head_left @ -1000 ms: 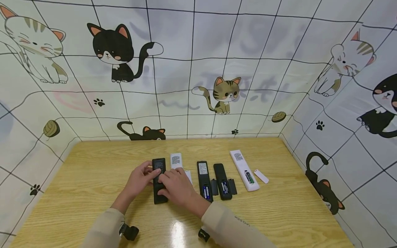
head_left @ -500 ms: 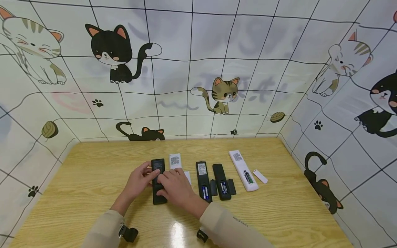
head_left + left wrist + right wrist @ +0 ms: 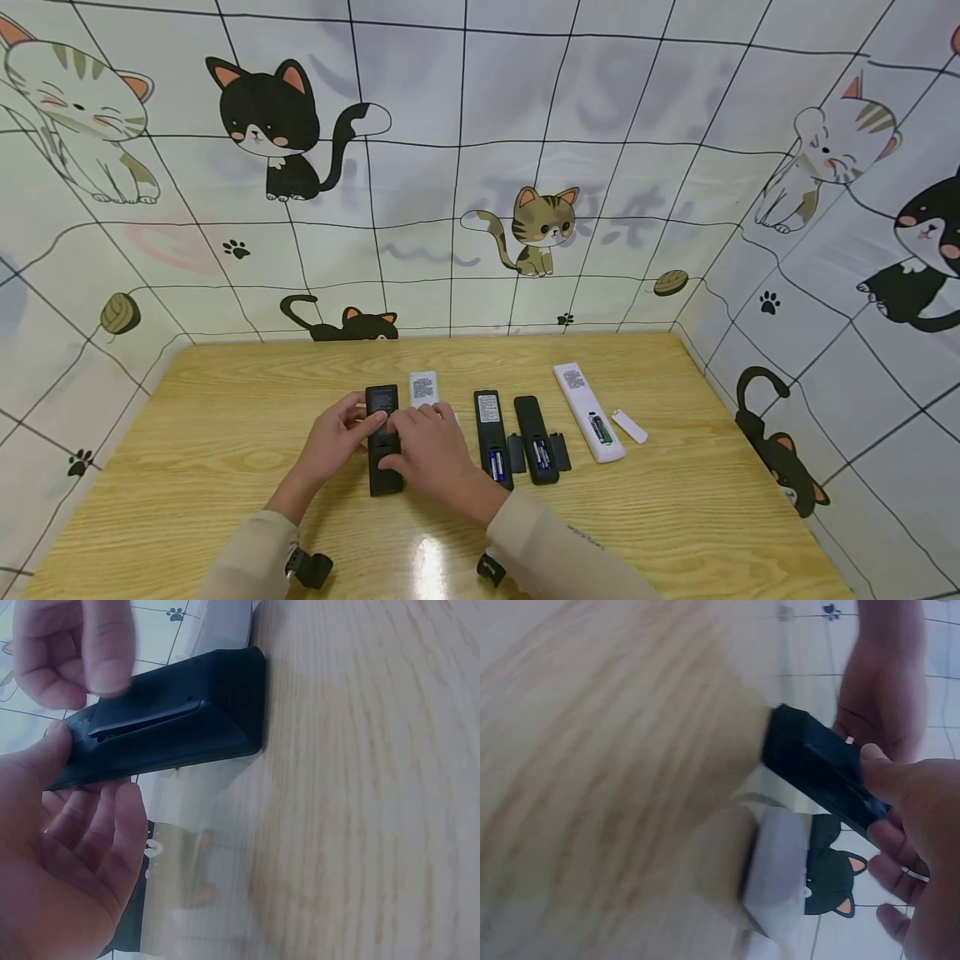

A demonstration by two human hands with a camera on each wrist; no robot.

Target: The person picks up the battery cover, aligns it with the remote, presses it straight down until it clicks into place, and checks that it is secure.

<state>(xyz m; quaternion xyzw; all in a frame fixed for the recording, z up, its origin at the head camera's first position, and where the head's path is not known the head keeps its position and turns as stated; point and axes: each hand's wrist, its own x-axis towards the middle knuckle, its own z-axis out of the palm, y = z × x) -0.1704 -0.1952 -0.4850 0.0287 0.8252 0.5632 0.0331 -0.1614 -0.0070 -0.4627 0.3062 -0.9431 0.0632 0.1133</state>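
Note:
A black remote control (image 3: 386, 482) lies back side up in my left hand (image 3: 333, 437), at the left of the group of remotes. The left thumb rests on its upper part, with the fingers along the side and underneath. My right hand (image 3: 437, 450) bends over the middle of the remote, its thumb and fingertips pinching the battery cover (image 3: 161, 694). In the left wrist view the cover's inner end stands slightly raised, leaving a thin gap. In the right wrist view the right thumb (image 3: 881, 769) lies on the cover. The battery compartment is hidden.
Behind my right hand lies a white remote (image 3: 424, 387), partly hidden. To the right, two black remotes (image 3: 491, 425) (image 3: 534, 425) show batteries, with loose black covers (image 3: 517, 454) (image 3: 560, 452) beside them. Farther right are a long white remote (image 3: 581, 400) and its white cover (image 3: 629, 426).
My right fingers have shifted slightly up and to the right over the remote, while the thumb stays near its lower part. The left hand and the remote keep their place.

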